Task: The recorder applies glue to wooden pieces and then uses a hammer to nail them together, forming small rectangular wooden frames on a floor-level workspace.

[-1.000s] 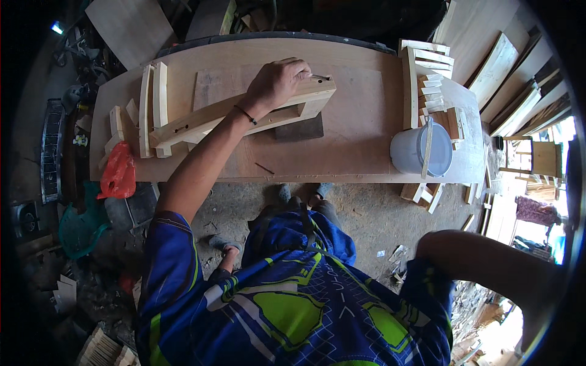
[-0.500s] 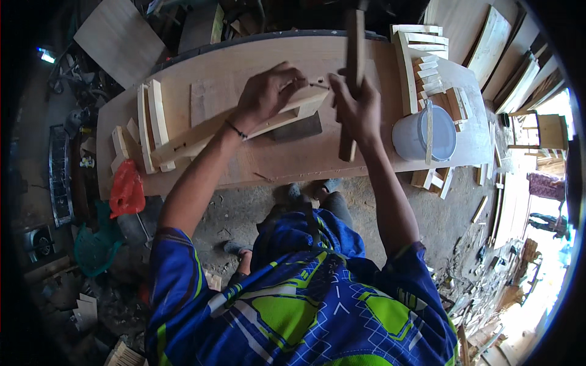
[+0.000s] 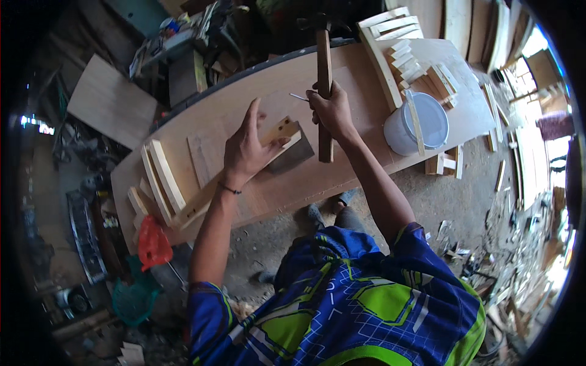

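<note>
Over the workbench (image 3: 366,165), right hand (image 3: 332,110) grips hammer (image 3: 324,67) upright.

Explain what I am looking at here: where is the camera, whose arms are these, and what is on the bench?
The camera sits on a person's head and looks down, so the rounded edges come from its wide lens. The two bare arms are that person's own. The left hand presses on a long wooden piece lying on the workbench. The right hand has its grip on a hammer by the wooden handle, raised above the bench. To the right stands a white bucket with a stick across it, beside a stack of wooden slats. Curved wooden parts lie at the left.
</note>
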Tool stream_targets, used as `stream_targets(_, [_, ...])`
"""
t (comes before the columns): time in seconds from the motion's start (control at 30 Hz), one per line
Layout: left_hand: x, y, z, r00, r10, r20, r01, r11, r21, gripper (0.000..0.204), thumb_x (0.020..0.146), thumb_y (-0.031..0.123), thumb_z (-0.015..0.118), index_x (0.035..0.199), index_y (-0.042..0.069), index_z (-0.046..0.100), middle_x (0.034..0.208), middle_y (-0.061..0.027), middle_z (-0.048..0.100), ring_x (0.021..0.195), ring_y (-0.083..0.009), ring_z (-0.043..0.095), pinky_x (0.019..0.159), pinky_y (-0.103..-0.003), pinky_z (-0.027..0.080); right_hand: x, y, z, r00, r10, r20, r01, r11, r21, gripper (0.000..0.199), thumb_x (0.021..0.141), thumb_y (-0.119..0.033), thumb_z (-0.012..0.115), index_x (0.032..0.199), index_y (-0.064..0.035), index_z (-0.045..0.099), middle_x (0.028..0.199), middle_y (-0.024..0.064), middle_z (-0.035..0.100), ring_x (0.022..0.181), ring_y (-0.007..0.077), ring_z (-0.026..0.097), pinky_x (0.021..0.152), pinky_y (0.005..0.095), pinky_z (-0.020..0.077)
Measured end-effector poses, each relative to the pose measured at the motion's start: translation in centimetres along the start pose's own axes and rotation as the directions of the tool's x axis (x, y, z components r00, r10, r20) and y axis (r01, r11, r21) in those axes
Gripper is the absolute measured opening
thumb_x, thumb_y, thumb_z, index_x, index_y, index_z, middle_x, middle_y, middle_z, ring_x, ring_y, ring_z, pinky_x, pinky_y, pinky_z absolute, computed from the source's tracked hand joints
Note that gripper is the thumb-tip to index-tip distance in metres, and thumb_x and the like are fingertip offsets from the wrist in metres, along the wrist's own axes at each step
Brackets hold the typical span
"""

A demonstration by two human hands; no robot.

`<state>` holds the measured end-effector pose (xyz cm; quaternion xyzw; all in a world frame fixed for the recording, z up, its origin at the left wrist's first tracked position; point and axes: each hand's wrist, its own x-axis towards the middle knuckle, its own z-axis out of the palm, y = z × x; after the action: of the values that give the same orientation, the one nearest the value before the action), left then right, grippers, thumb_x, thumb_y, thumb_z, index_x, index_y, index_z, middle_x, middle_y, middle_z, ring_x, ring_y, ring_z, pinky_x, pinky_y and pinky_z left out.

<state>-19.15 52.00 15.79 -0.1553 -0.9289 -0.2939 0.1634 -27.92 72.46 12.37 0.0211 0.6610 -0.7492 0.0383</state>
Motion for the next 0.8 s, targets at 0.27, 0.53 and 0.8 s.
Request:
stream_targets(0.27, [-1.6, 1.6, 0.2, 0.851, -0.421, 0.315, 0.414, 0.905, 0.091, 0.057, 0.095, 0.058, 0.057, 0.115, 0.005, 0.063, 0.098, -0.0216, 0.070, 0.095, -0.0412, 0.069, 0.078, -0.049, 0.053, 4.7, 16.9, -6.0, 0.962, -0.165, -0.218, -0.055, 0.664, -0.746, 0.037, 0.095, -0.034, 0.065, 0.111, -0.0041, 0.052, 0.094, 0.0202, 0.063, 0.076, 0.0408, 0.065, 0.063, 0.0488, 0.0537])
stream_targets(0.53, [-2.3, 4.6, 2.3, 0.887, -0.312, 0.340, 0.341, 0.940, -0.029, 0.056, 0.096, 0.054, 0.061, 0.117, 0.003, 0.065, 0.100, -0.0218, 0.070, 0.094, -0.0372, 0.070, 0.079, -0.044, 0.054, -1.1, 23.3, -11.1, 0.915, -0.396, 0.079, 0.163, 0.184, -0.969, 0.049, 0.086, -0.031, 0.066, 0.127, -0.0077, 0.053, 0.114, 0.0155, 0.060, 0.107, 0.0417, 0.057, 0.083, 0.0554, 0.0503])
stream_targets(0.8, [-9.2, 7.6, -10.9, 0.944, -0.321, 0.076, 0.324, 0.860, -0.393, 0.067, 0.103, 0.055, 0.044, 0.137, -0.003, 0.048, 0.123, -0.0148, 0.062, 0.109, -0.0245, 0.061, 0.097, -0.036, 0.048, -26.7, 2.1, -7.8, 0.732, -0.067, 0.678, 0.222, 0.964, -0.144, 0.083, 0.085, -0.042, 0.077, 0.148, -0.0035, 0.039, 0.136, 0.0221, 0.051, 0.123, 0.0353, 0.055, 0.101, 0.0424, 0.0468])
